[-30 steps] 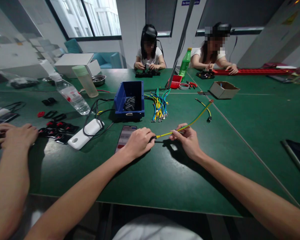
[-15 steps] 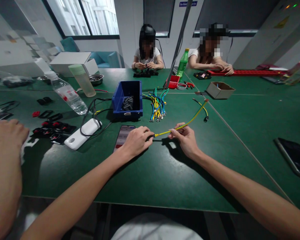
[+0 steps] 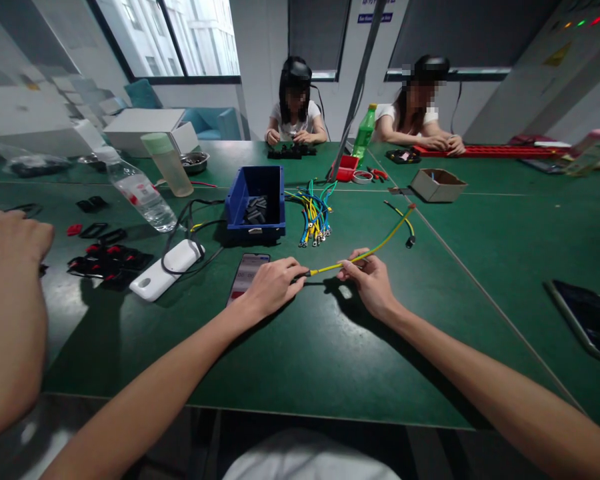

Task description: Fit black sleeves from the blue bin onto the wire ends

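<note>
A yellow-green wire [image 3: 387, 239] stretches between my two hands, its far end curving up to the right. My left hand [image 3: 279, 281] is closed on the wire's near end, where a small dark piece shows at the fingertips. Further along, my right hand [image 3: 369, 277] pinches the wire between thumb and fingers. Partly under my left hand lies a phone [image 3: 250, 270] with a lit screen. Beyond my hands sit a bundle of blue, yellow and green wires [image 3: 316, 217] with ring terminals and a blue bin [image 3: 255, 232] holding small dark grey pieces [image 3: 257, 209].
A short wire with a black end [image 3: 410, 241] lies beyond my right hand, near a cardboard box [image 3: 437, 188]. To the left are a white power bank [image 3: 166, 270], a water bottle [image 3: 143, 197] and black-and-red parts [image 3: 111, 261]. Another person's arm [image 3: 13, 313] reaches in at far left.
My hands and the wire stay almost still. At far left, the other person's hand has risen slightly. The view has tilted up a little.
</note>
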`<state>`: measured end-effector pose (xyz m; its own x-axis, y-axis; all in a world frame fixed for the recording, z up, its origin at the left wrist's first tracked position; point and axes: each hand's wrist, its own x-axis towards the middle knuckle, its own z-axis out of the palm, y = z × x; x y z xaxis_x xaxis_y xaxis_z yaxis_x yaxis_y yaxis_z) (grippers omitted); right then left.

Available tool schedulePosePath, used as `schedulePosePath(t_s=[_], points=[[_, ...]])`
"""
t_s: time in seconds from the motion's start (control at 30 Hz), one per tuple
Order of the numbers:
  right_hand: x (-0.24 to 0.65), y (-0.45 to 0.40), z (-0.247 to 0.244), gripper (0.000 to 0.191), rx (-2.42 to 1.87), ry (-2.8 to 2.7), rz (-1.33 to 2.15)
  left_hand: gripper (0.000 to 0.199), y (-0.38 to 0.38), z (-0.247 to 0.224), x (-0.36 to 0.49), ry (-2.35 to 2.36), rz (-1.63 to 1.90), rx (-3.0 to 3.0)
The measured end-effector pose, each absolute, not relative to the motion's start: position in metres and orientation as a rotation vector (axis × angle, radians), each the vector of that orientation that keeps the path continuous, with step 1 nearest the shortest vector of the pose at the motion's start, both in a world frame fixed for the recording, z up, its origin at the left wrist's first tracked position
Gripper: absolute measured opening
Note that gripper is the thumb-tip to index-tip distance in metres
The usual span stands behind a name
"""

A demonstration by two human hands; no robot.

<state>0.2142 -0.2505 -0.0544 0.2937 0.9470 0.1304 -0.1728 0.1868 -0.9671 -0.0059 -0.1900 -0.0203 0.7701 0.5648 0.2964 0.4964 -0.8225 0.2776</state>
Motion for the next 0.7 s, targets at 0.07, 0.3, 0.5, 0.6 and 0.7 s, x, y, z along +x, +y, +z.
schedulePosePath(t_s=[0.07,0.3,0.5,0.6,0.7], points=[[0.2135,-0.2508,-0.0529,0.03,-1.076,-0.927,0.969,0.025,-0.19,-0.0211,-0.0059,0.838,0.581,2.761],[0.2128,-0.2515,-0.0496,0.034,-1.117,-0.915,0.965,0.025,-0.1899,-0.0182,-0.007,0.825,0.651,2.778],[0.2133,-0.2511,-0.05,0.034,-1.104,-0.917,0.97,0.024,-0.1907,-0.0182,-0.0065,0.834,0.647,2.763],[0.2128,-0.2511,-0.0489,0.034,-1.108,-0.921,0.969,0.024,-0.1914,-0.0198,-0.0061,0.85,0.655,2.751],[0.2129,-0.2509,-0.0486,0.034,-1.114,-0.925,0.956,0.024,-0.1923,-0.0201,-0.0057,0.855,0.664,2.756]])
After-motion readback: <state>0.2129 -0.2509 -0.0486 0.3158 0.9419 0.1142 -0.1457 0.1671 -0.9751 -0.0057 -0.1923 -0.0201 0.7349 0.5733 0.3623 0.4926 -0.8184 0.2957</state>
